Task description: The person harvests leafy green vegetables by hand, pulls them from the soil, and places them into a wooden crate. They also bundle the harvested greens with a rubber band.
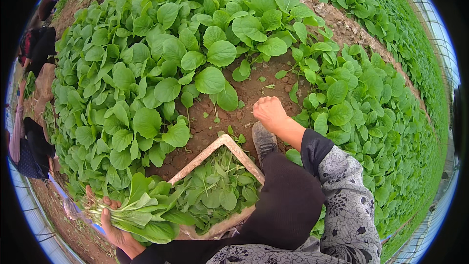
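At the lower left, my left hand [115, 225] is closed round a bunch of leafy greens [151, 210], its pale stems and roots pointing left and its broad leaves spreading right. My right hand [270, 113] hangs over a patch of brown soil [210, 117] in the middle, its fingers curled into a fist. Whatever those fingers may hold is hidden. Between my hands stands a pale-rimmed crate [224, 140] with loose green leaves [217, 190] in it. The bunch overlaps the crate's left side.
Dense rows of leafy plants [161, 54] grow ahead and to the left, with more plants [361, 98] at right. My dark shoe [264, 142] rests on the soil beside the crate. Other people [31, 142] crouch along the far left. An earthen ridge [351, 29] runs behind the plants.
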`<state>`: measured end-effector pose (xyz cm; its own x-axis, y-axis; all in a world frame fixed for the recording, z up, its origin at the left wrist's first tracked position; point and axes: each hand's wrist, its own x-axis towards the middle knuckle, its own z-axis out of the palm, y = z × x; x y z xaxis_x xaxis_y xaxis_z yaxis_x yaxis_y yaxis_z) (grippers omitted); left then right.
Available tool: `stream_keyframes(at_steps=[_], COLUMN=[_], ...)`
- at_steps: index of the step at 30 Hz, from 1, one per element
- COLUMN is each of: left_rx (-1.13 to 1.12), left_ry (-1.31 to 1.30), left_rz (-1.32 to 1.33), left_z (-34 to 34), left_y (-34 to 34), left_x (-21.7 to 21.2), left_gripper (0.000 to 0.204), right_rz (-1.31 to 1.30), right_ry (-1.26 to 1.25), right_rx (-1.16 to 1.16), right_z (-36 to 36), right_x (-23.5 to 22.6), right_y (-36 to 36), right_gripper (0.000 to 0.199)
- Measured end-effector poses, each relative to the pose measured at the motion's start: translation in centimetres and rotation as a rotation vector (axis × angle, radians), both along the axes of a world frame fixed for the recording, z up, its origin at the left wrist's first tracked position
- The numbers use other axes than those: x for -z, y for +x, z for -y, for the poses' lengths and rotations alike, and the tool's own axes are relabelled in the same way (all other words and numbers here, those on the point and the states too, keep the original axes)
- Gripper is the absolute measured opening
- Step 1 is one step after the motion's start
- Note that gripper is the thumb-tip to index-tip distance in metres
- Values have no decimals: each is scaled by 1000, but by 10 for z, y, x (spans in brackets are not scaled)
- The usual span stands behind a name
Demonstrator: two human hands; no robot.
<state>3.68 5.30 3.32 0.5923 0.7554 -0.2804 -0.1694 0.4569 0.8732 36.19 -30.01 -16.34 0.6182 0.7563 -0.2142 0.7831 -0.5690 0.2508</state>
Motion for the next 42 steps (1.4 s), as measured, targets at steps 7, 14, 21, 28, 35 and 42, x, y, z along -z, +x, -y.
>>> stream_keyframes(at_steps=[7,14,21,28,35,42], left_rx=[-110,-206,-205,-198,-229,-189], left_ry=[8,-21,-127,-257,-325,-240], left_rz=[-163,-411,-561,-599,-678,-740], left_z=[7,16,29,30,35,37], left_y=[10,20,-1,-10,-34,-38], left_x=[15,26,23,33,33,35], left_gripper=[49,68,56,45,54,56], right_rz=[-494,-111,-68,-105,-28,10], right_ry=[120,-19,-30,375,-254,-538], right_rx=[-158,-771,-266,-325,-56,-119], right_z=[-93,-52,-87,-86,-93,-96], right_x=[53,106,83,162,106,133], right_y=[99,173,205,191,216,199], right_gripper=[9,18,23,30,27,51])
